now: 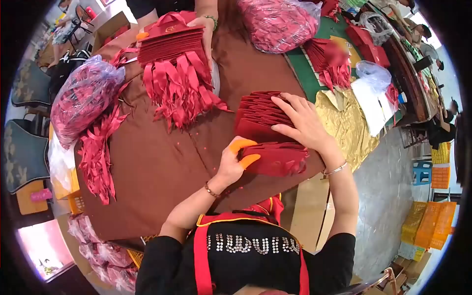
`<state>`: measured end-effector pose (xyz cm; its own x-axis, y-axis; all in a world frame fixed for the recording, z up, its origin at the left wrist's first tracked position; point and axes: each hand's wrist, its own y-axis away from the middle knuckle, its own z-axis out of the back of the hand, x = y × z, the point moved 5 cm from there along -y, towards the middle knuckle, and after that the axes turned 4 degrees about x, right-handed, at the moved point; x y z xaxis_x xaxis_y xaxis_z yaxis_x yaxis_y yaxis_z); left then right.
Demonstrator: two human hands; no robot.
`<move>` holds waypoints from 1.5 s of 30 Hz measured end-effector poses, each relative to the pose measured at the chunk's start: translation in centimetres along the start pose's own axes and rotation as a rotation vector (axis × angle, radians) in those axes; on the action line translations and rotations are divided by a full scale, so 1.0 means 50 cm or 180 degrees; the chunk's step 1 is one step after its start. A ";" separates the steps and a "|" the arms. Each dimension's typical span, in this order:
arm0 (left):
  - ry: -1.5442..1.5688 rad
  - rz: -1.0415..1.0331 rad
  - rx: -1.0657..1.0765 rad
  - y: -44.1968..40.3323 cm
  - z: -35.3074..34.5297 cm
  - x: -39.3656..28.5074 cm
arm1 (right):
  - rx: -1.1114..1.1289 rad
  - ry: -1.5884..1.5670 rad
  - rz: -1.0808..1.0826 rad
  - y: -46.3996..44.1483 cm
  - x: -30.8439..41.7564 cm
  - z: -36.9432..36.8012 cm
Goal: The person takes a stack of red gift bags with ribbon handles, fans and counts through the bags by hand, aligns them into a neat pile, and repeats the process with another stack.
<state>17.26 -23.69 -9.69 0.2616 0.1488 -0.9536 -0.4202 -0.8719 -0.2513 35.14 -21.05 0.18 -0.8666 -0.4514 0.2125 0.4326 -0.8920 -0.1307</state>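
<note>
My left hand [235,160], with orange covers on the thumb and a finger, pinches the left edge of a few dark red folded pieces [275,160] near the table's front edge. Just behind them stands a stack of similar red pieces [263,115], leaning in a row. My right hand [305,120] lies over the right side of that stack, its fingers apart on the top edges. Across the table, a co-worker's hands hold a thick bundle of red pieces [172,44] with red ribbons [179,88] hanging from it.
The brown-covered table [162,172] carries a plastic bag of red ribbons [88,98] at left and another bag [280,24] at the back. Loose ribbons [98,157] hang at the left. Gold wrapping [349,128] lies at right, near a ribboned bundle [329,59].
</note>
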 end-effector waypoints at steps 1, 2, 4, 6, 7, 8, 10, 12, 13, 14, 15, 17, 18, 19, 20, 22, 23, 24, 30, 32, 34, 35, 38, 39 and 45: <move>-0.0118 -0.0114 0.0140 0.004 0.005 -0.010 | 0.0021 0.0013 -0.0015 -0.001 -0.001 0.000; -0.0438 -0.0245 0.0129 -0.003 0.017 -0.012 | 0.0041 0.0024 -0.0033 -0.001 0.000 -0.001; -0.0370 -0.0172 -0.0198 -0.018 0.032 -0.012 | 0.0067 0.0007 -0.0044 0.001 0.005 0.001; -0.0051 -0.0411 -0.0430 -0.034 0.035 -0.005 | 0.0071 0.0018 -0.0045 -0.001 0.007 0.004; -0.0050 -0.0419 -0.0431 -0.041 0.033 0.000 | 0.0060 0.0055 -0.0028 0.001 0.008 0.002; -0.0041 -0.0436 -0.0494 -0.045 0.033 0.004 | 0.0054 0.0088 -0.0015 0.003 0.010 0.001; 0.0377 -0.0407 -0.0385 -0.046 0.031 0.019 | 0.0082 0.0067 -0.0036 0.004 0.014 0.004; 0.0608 -0.0426 -0.0383 -0.045 0.017 0.025 | 0.0114 0.0044 -0.0059 0.005 0.014 0.004; 0.0830 -0.0448 -0.0386 -0.044 0.012 0.025 | 0.0106 0.0045 -0.0071 0.005 0.014 0.004; 0.0827 -0.0445 -0.0390 -0.045 0.014 0.030 | 0.0097 0.0045 -0.0077 0.005 0.014 0.003; 0.0706 -0.0500 -0.0388 -0.047 0.017 0.037 | 0.0097 0.0043 -0.0070 0.005 0.015 0.003; 0.0579 -0.0561 -0.0388 -0.050 0.019 0.038 | 0.0097 0.0117 -0.0065 0.005 0.016 0.001; 0.0523 -0.0364 -0.0391 -0.051 0.018 0.041 | 0.0096 0.0114 -0.0061 0.006 0.015 0.001; 0.0467 -0.0166 -0.0391 -0.052 0.016 0.045 | 0.0085 0.0126 -0.0052 0.006 0.016 0.001; 0.0465 -0.0165 -0.0393 -0.053 0.011 0.040 | 0.0076 0.0138 -0.0042 0.007 0.016 0.001; 0.0777 -0.0370 -0.0321 -0.058 -0.003 0.027 | 0.0093 0.0130 -0.0041 0.008 0.018 0.001; 0.0782 -0.0370 -0.0313 -0.055 -0.005 0.029 | 0.0115 0.0123 -0.0042 0.009 0.018 0.001; 0.0228 -0.0336 -0.0308 -0.050 -0.005 0.034 | 0.0113 0.0128 -0.0053 0.011 0.017 0.002; 0.0192 0.0329 0.0194 -0.054 0.002 0.027 | 0.0012 -0.0410 -0.0107 0.018 0.000 0.000; 0.0383 0.0330 0.0318 -0.042 0.022 0.016 | 0.0055 -0.0664 -0.0168 0.020 -0.007 -0.004; 0.0657 0.0232 0.0518 -0.028 0.034 0.001 | 0.0093 -0.0436 -0.0225 0.013 0.004 -0.001; 0.0662 0.0245 0.0521 -0.019 0.032 0.007 | 0.0135 -0.0205 -0.0261 0.010 0.009 -0.001; 0.0502 -0.0001 0.0253 -0.011 0.035 0.014 | 0.0067 -0.0244 -0.0294 0.003 0.000 -0.008; 0.0500 -0.0006 0.0230 -0.012 0.040 0.016 | 0.0050 -0.0289 -0.0316 0.003 0.000 -0.008; 0.0444 0.0621 0.0516 -0.017 0.072 0.008 | 0.0089 -0.0302 -0.0221 0.002 -0.005 -0.008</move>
<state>14.60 -21.23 -10.43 0.2745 -0.0898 -0.9574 -0.6047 -0.7902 -0.0993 35.31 -21.04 -0.26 -0.8680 -0.3873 0.3109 0.3802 -0.9209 -0.0858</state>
